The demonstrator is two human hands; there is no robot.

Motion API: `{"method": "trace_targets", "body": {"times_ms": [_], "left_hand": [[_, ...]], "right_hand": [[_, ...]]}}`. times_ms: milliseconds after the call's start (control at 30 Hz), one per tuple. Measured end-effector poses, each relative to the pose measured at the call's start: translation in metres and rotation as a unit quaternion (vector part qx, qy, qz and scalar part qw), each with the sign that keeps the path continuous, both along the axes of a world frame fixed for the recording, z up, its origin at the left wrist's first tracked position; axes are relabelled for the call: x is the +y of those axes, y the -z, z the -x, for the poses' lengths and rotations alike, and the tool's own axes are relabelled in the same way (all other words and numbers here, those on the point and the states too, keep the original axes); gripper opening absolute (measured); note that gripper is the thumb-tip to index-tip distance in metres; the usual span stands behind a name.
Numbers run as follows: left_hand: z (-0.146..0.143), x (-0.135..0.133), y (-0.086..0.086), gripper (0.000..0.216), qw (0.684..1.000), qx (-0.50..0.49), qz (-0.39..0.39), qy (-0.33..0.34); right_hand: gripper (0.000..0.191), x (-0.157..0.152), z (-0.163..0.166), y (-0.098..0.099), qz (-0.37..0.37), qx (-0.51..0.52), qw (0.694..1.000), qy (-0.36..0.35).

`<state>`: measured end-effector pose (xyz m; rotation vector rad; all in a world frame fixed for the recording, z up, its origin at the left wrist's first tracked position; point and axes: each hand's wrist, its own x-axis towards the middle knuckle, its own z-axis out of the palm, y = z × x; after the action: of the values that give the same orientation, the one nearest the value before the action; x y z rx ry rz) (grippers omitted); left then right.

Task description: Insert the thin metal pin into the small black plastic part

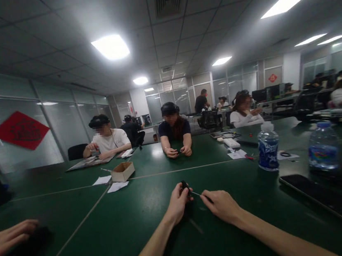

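Over the green table [156, 213], my left hand [176, 205] is closed around a small black part [184, 185], whose exact kind I cannot make out. Pinched in my right hand [222, 206] is a screwdriver [195, 194] with a thin metal shaft; most of its dark handle is hidden by the fingers. The shaft points left to the black part and its tip meets the part or lies right beside it. Both hands are close together, a little above the tabletop.
A blue-labelled bottle [268, 149], a second water bottle [323, 148] and a phone [325, 196] are to the right. Ahead left stands a small open box [123, 172] beside papers. Another person's hand [11, 239] rests at the left; co-workers sit opposite.
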<state>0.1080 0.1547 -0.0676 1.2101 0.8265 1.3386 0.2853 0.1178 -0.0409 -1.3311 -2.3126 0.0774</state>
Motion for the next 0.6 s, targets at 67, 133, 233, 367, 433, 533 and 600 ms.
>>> {"method": "trace_targets", "body": {"times_ms": [67,133,233,367,433,533,600], "left_hand": [[-0.0005,-0.0001,0.0,0.052,1.0,-0.008,0.006,0.003],[-0.0009,-0.0008,-0.0007,0.052,1.0,-0.018,0.013,0.004],[-0.0012,-0.0016,-0.002,0.05,0.999,-0.026,0.021,0.004],[-0.0005,-0.0014,-0.0024,0.051,0.999,-0.029,0.025,0.008],[-0.0001,-0.0019,-0.0028,0.05,0.999,-0.034,0.024,0.009],[-0.0005,-0.005,-0.0046,0.044,1.0,-0.009,0.013,0.024],[-0.0015,-0.0075,-0.0062,0.039,0.998,0.032,0.0,0.052]], "right_hand": [[0.034,0.0,0.0,-0.0002,0.004,0.004,1.0,0.001],[0.034,-0.0002,0.0001,-0.0007,0.009,0.001,1.0,0.005],[0.033,-0.0003,0.0003,-0.0007,0.009,0.002,1.0,0.005],[0.034,0.0001,0.0007,0.0008,0.001,0.01,1.0,0.003],[0.033,0.001,0.0004,0.0013,-0.004,0.017,1.0,-0.002],[0.034,0.0044,-0.0019,0.0017,0.008,0.064,0.998,0.01],[0.037,0.0077,-0.0042,0.0018,0.021,0.113,0.992,0.05]]}}
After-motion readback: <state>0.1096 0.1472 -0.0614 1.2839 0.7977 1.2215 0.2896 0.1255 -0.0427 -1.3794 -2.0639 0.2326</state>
